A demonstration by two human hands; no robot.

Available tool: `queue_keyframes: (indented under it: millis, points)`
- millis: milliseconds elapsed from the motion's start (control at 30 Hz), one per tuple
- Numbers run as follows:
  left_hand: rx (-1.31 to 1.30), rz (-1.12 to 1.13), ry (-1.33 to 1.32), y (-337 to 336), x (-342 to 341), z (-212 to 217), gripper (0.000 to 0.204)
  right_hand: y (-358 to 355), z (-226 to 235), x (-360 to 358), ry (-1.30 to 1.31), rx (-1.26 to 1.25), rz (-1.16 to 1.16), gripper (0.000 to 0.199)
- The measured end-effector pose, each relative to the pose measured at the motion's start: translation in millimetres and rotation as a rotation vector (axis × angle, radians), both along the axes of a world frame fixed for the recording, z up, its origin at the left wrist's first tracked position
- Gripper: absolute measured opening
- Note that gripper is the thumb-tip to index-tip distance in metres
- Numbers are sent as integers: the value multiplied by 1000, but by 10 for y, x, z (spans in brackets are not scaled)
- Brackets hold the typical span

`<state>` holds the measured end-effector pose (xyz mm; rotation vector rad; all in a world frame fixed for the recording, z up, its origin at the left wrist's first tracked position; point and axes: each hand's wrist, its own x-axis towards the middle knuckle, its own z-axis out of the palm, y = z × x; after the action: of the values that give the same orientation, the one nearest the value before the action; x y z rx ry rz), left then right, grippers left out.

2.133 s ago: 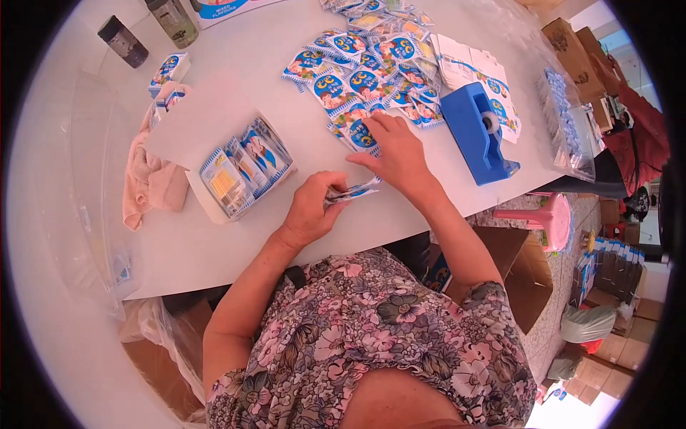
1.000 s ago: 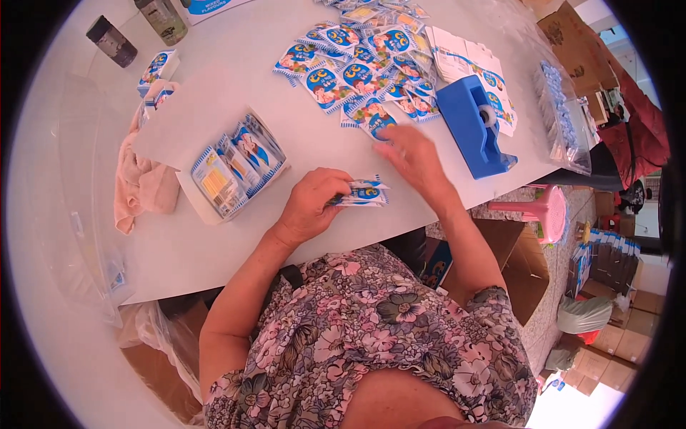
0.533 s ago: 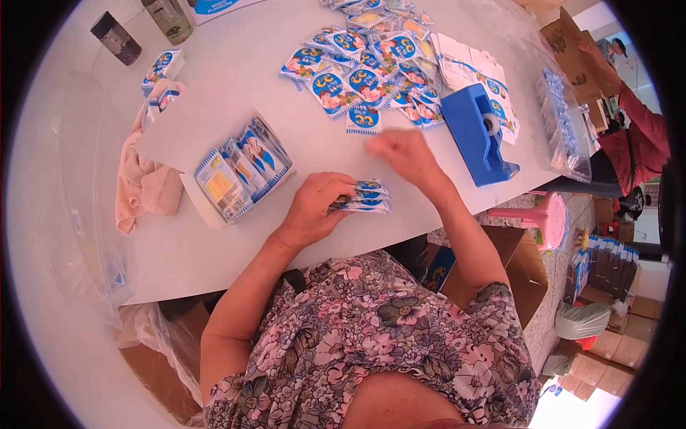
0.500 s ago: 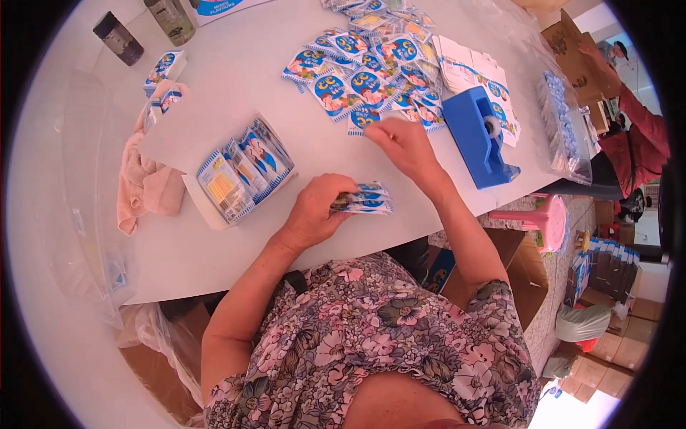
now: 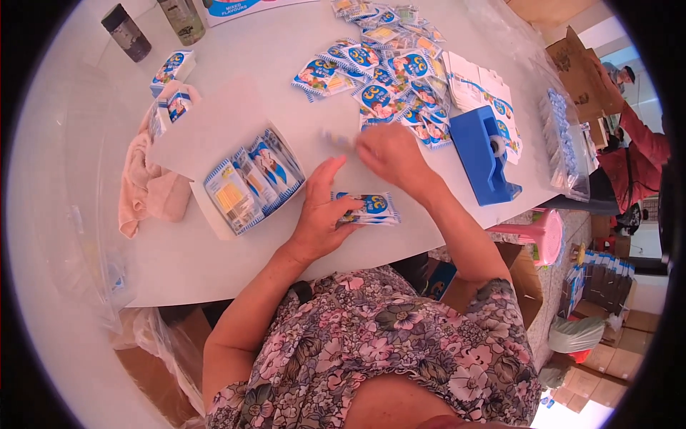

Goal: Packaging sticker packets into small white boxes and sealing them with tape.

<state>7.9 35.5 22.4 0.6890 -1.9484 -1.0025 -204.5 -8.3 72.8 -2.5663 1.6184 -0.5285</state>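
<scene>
My left hand [image 5: 319,214] rests on the white table [image 5: 236,79] and grips a small stack of blue-and-white sachets [image 5: 371,207] near the front edge. My right hand [image 5: 389,154] is above it, blurred by motion, with a single sachet [image 5: 336,138] at its fingertips. A loose pile of the same sachets [image 5: 379,79] lies spread just beyond the right hand. To the left of my left hand stands a shallow white box [image 5: 250,179] filled with upright sachets.
A blue tape dispenser [image 5: 486,154] sits right of the hands, with flat white packets [image 5: 475,82] and a clear bag [image 5: 561,143] behind it. A pink cloth [image 5: 146,189], two bottles [image 5: 128,32] and small packets [image 5: 171,68] lie left. A person in red [image 5: 639,157] stands far right.
My right hand has drawn one sachet out of the pile toward me. My left hand keeps the stack, which has grown since the earliest frame.
</scene>
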Motion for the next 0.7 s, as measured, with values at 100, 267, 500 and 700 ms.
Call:
queue_keyframes:
  millis: [100,267,500,700]
  points:
    - [-154,36,-73,-12,8,-4,43,219,196,-110,-380,681,102,18]
    - [-155,-93,-260,-7,31,-7,47,-346,-10,-353,-164,150,-241,25]
    - [-40,-142,-46,-35,1,-38,48,-527,-237,-648,97,-113,-248,16]
    - [-179,-144,-111,-54,9,-87,50,-92,-51,-425,-58,-74,-193,14]
